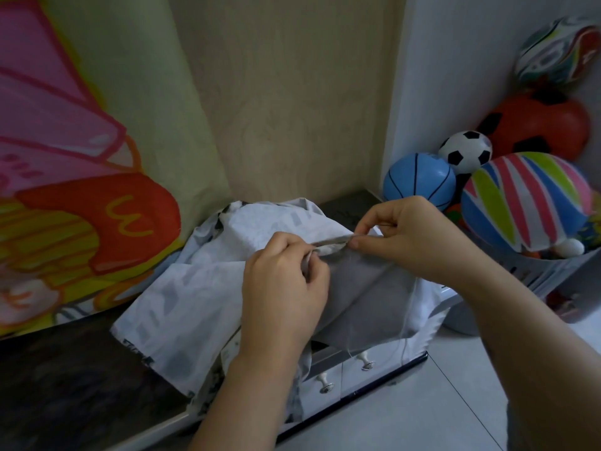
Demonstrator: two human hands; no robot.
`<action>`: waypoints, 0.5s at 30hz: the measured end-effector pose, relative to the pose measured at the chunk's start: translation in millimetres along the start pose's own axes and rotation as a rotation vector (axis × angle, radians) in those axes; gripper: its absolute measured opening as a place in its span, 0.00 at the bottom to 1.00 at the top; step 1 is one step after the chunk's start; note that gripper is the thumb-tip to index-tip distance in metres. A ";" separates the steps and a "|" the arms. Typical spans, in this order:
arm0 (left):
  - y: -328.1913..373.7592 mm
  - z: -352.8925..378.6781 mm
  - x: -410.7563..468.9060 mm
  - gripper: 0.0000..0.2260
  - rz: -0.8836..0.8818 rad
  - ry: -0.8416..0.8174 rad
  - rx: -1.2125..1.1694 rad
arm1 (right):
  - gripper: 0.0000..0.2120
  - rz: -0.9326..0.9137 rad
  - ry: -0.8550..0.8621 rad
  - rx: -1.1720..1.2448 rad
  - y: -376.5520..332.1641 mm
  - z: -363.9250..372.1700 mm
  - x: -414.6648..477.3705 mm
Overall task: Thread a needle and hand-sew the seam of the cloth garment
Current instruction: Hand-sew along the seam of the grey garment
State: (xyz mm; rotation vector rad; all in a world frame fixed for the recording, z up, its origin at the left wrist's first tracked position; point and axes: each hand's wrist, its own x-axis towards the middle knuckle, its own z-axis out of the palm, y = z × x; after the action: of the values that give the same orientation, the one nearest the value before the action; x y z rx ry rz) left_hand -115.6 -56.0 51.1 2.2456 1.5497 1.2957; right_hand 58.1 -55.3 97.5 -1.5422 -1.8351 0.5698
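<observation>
— So, where's the garment sitting for you?

— I see the white printed garment (195, 288) heaped on the dark worktop (65, 369), pushed up against the wall. One corner spills over the front edge above two drawer knobs (327, 387). A plain grey panel (361, 288) of it faces up between the hands.

— And the hands?

— Both are on its seam (331, 242). The left hand (286, 288) has its fingers (292, 245) curled round the folded edge, gripping it. The right hand (406, 236) pinches the same edge just beside it, thumb and forefinger closed on the cloth. The seam stretches from one hand to the other.

— Thread?

— I can make out a thin pale thread (410, 307) hanging from under the right hand, down across the grey panel towards the worktop's front edge.

— Anything else nearby?

— A blue basketball-patterned ball (419, 180), a small football (465, 151) and a striped ball (527, 200) are piled together on the right. A bright cartoon print (65, 157) hangs on the left.
</observation>
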 end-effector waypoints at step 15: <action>-29.2 -10.3 -0.8 0.10 -0.129 -0.558 -0.114 | 0.06 0.109 -0.226 -0.229 17.2 9.6 4.2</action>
State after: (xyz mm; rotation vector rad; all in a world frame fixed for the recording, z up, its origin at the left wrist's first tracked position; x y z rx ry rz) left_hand -143.6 -46.5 41.7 2.1377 1.3406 0.6227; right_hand 62.5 -46.8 79.9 -1.7994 -2.0542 0.6232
